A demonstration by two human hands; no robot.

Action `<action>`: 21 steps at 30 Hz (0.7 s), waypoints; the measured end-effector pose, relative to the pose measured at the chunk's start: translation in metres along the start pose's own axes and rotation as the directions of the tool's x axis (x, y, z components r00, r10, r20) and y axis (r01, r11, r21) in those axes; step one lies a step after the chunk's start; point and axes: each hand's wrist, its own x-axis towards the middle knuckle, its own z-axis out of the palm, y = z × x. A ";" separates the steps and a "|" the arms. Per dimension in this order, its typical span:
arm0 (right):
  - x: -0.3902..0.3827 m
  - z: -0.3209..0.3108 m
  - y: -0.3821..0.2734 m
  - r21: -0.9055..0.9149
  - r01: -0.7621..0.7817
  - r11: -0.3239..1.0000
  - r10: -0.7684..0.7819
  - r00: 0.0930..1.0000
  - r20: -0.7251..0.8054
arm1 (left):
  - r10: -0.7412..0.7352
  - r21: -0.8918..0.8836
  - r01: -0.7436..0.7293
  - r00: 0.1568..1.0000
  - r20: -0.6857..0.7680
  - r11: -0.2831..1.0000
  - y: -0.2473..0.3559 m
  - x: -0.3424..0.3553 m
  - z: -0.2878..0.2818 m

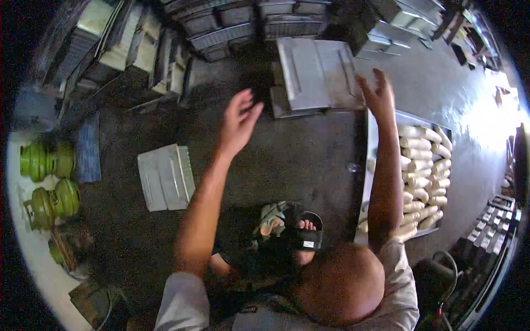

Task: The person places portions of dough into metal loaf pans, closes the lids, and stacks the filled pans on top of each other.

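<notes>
My left hand (237, 124) is raised in front of me over the dark floor, slightly blurred, its fingers apart and nothing in them. Higher and to the right, my right hand (379, 98) is also open and empty, fingers spread. It appears beside the right edge of a stack of pale metal boxes or lids (310, 74); I cannot tell whether it touches them. Under my right forearm lies a large shallow tray (372, 138) bearing several pale, log-shaped pieces (420, 165) that look like dough. A separate pale ribbed metal box (160, 176) rests on the floor left of my left forearm.
My bent knee (345, 281) and sandalled foot (309, 234) are low in view. Green gas cylinders (63, 196) stand along the left wall. Stacked metal boxes (221, 27) line the back. Rows of small metal tins (488, 229) and a chair (444, 270) are at right.
</notes>
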 end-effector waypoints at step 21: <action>-0.231 -0.037 -0.077 -0.017 -0.301 0.954 0.225 0.675 0.703 | -0.369 0.135 0.351 0.920 0.136 0.926 -0.064 -0.173 0.025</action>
